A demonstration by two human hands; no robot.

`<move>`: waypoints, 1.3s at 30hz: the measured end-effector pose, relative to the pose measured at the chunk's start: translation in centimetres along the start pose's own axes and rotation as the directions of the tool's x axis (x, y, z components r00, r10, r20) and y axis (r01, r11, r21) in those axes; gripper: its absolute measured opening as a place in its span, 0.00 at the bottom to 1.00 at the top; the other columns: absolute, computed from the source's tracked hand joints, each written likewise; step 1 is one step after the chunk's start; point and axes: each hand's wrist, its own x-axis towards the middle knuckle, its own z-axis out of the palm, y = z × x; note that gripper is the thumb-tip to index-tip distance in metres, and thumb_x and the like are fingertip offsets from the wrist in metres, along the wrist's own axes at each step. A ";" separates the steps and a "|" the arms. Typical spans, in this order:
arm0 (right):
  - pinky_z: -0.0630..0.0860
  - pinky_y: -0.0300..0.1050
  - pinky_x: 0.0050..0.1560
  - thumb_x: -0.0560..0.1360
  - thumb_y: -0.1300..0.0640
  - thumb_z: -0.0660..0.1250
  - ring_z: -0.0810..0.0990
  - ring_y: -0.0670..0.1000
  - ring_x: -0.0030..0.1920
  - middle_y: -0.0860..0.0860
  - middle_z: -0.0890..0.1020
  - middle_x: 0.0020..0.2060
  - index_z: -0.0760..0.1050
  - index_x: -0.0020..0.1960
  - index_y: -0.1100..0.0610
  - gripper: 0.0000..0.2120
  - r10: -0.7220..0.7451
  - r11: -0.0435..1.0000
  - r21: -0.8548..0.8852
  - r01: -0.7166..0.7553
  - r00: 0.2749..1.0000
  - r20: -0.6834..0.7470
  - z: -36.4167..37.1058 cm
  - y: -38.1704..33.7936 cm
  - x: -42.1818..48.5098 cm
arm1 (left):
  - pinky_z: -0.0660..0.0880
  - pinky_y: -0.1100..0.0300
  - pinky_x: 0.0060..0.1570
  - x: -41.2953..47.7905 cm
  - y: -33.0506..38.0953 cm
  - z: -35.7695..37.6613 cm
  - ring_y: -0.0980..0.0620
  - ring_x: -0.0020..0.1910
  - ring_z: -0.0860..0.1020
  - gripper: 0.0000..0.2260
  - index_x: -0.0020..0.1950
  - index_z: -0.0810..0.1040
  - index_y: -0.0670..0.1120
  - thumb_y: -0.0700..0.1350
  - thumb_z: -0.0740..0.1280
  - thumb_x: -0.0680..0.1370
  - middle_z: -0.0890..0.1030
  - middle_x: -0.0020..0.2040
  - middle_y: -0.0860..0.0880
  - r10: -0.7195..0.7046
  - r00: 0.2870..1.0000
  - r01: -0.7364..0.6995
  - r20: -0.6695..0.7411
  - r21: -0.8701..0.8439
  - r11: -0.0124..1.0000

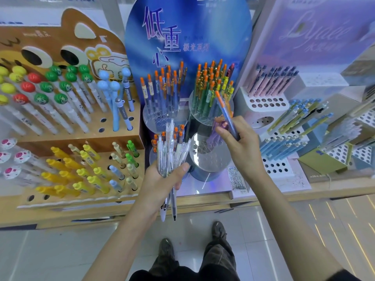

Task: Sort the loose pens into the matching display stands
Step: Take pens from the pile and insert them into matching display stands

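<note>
Pinching one orange-capped blue pen (226, 116) between thumb and fingers, the right grip (241, 142) is closed on its lower barrel. The pen tilts with its cap toward eleven o'clock, probably so the tip can be steered down into a hole. It hangs just in front of the clear round stand (192, 107) at twelve o'clock of that hand. That stand's pens carry the same orange caps, so it looks like the match. At eight o'clock of the right grip, the left grip (162, 179) is wrapped around a bundle of clear pens (170, 151), tips pointing down to six o'clock. It seems to serve as the waiting stock, which frees the other hand for single placements. Just beneath the right grip, a lower round stand (209, 161) holds a few purple pens (214, 135). Outward, a blue backboard (182, 37) rises at twelve o'clock, a brown cartoon stand (67, 37) fills nine to ten o'clock, and pastel stands (263, 102) sit at three o'clock, all on the wooden tabletop (334, 187).
</note>
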 end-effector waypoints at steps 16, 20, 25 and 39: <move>0.66 0.27 0.38 0.78 0.64 0.64 0.72 0.37 0.35 0.36 0.73 0.35 0.76 0.44 0.52 0.08 -0.045 0.999 0.007 0.044 0.994 0.095 -0.7 0.2 -0.8 | 0.68 0.61 0.35 -0.2 -0.2 -0.4 0.55 0.26 0.70 0.10 0.38 0.73 0.43 0.46 0.69 0.75 0.71 0.24 0.50 -0.023 0.999 0.023 -0.023 -0.006 1.000; 0.65 0.28 0.37 0.78 0.63 0.64 0.71 0.37 0.34 0.41 0.71 0.34 0.78 0.50 0.64 0.06 -0.021 1.000 0.005 0.020 0.996 0.088 -1.1 0.9 -1.2 | 0.69 0.62 0.34 -0.3 -0.3 -0.2 0.55 0.26 0.70 0.07 0.41 0.73 0.46 0.45 0.69 0.75 0.71 0.25 0.49 0.005 1.000 -0.005 -0.004 -0.008 1.000; 0.67 0.28 0.41 0.78 0.64 0.64 0.74 0.37 0.39 0.46 0.73 0.38 0.77 0.51 0.54 0.07 0.009 1.000 -0.004 -0.008 0.990 0.143 -1.0 1.1 -1.3 | 0.69 0.60 0.36 -0.1 -0.6 0.1 0.53 0.26 0.69 0.07 0.42 0.73 0.45 0.45 0.69 0.75 0.70 0.25 0.48 0.006 1.000 -0.006 0.004 -0.004 1.000; 0.66 0.28 0.33 0.77 0.63 0.66 0.73 0.40 0.31 0.41 0.78 0.29 0.74 0.49 0.55 0.04 0.010 0.999 -0.034 -0.008 0.999 0.053 0.5 0.6 0.1 | 0.69 0.60 0.35 -0.2 -0.4 0.2 0.54 0.26 0.69 0.04 0.44 0.75 0.48 0.44 0.69 0.75 0.70 0.25 0.50 0.014 1.000 -0.014 -0.006 -0.035 0.999</move>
